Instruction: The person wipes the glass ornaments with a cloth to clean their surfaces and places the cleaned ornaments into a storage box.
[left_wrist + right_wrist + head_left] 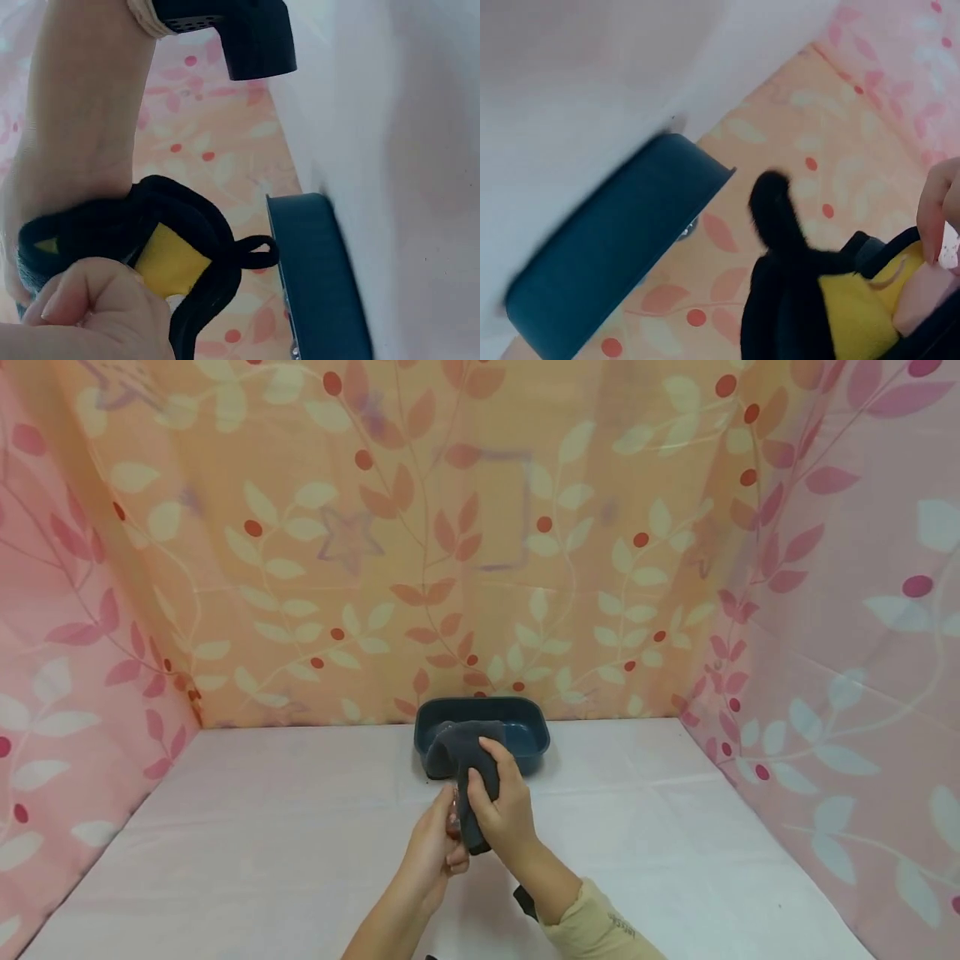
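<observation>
My right hand (pixel 512 814) grips a dark grey cloth (pixel 468 750), thumb and fingers wrapped round its folds. One end of the cloth overlaps the near rim of a dark blue basin (pixel 536 714) in the head view. Close against the cloth's near side, my left hand (pixel 429 852) holds a small shiny object (pixel 452 821), clear with some red and mostly hidden by fingers. In the left wrist view the cloth shows black edging, a yellow patch (pixel 172 262) and a hanging loop (pixel 259 253) beside the basin.
The basin stands at the back of a white-covered table (pixel 285 843), near a flowered orange curtain (pixel 450 568). Pink flowered curtains (pixel 67 652) line both sides. A shiny clear item (pixel 688 227) shows at the basin's rim in the right wrist view.
</observation>
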`<state>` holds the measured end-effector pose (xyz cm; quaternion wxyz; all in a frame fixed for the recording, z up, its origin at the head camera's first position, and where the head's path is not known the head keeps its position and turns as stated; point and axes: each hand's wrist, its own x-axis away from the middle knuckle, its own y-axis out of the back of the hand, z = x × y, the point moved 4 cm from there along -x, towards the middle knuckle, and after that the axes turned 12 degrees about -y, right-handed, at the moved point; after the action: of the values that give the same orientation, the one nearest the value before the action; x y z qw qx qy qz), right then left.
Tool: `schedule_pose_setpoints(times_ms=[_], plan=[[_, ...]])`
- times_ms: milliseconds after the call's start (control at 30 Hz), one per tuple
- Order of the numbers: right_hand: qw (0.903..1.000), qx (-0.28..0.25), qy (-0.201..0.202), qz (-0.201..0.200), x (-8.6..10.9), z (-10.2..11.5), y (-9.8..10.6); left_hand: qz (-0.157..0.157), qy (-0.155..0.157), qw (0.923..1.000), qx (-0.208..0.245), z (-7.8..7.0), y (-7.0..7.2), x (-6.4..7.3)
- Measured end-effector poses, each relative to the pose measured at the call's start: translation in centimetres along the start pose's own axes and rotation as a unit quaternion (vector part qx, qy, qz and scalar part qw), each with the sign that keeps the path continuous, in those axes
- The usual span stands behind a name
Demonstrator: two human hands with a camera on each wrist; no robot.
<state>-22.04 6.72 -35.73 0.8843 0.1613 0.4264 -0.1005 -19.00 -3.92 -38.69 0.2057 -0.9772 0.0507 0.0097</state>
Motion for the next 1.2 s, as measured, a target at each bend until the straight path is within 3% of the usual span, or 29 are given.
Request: schedule_pose_setpoints(times_ms=[200, 333, 467, 567, 633, 700, 733, 800, 900, 1033, 1100, 1200], plan=[[0.9943, -0.058, -0.085, -0.026, -0.8, -0.9, 0.6, 0.028, 0.005, 0.9987, 0.043, 0.2, -0.1, 0.0], [0.9827, -0.084, -0.16, -0.037, -1.2, -1.8, 1.0, 0.045, 0.021, 0.998, 0.04, 0.3, 0.1, -0.1], [0.9489, -0.135, -0.283, -0.036, -1.3, -3.2, 1.4, 0.044, 0.041, 0.9981, 0.012, 0.3, 0.5, -0.1], [0.9056, -0.195, -0.374, -0.047, -1.3, -3.8, 1.7, 0.033, 0.042, 0.9985, 0.007, 0.3, 0.8, 0.0], [0.8829, -0.236, -0.401, -0.059, -1.4, -3.7, 2.1, 0.023, 0.04, 0.9989, 0.009, 0.3, 1.0, 0.0], [0.8702, -0.27, -0.406, -0.068, -1.3, -3.5, 2.4, 0.011, 0.034, 0.9992, 0.016, 0.2, 1.2, 0.0], [0.8709, -0.281, -0.398, -0.069, -1.3, -3.3, 2.6, 0.007, 0.032, 0.9993, 0.018, 0.2, 1.2, -0.1], [0.882, -0.288, -0.368, -0.062, -1.1, -2.8, 2.7, 0.001, 0.023, 0.9996, 0.018, 0.1, 1.2, -0.2], [0.9212, -0.254, -0.293, -0.035, -0.7, -1.8, 2.6, 0.001, 0.011, 0.9998, 0.018, -0.1, 1.0, -0.3], [0.9723, -0.175, -0.153, 0.021, -0.1, -0.4, 1.8, 0.007, 0.004, 0.9996, 0.025, -0.5, 0.7, -0.2], [0.9848, -0.136, -0.097, 0.048, 0.2, 0.1, 1.3, 0.014, 0.0, 0.9995, 0.029, -0.6, 0.6, -0.1], [0.9933, -0.086, -0.044, 0.063, 0.6, 0.3, 0.6, 0.03, -0.012, 0.9994, 0.015, -0.7, 0.6, 0.0]])
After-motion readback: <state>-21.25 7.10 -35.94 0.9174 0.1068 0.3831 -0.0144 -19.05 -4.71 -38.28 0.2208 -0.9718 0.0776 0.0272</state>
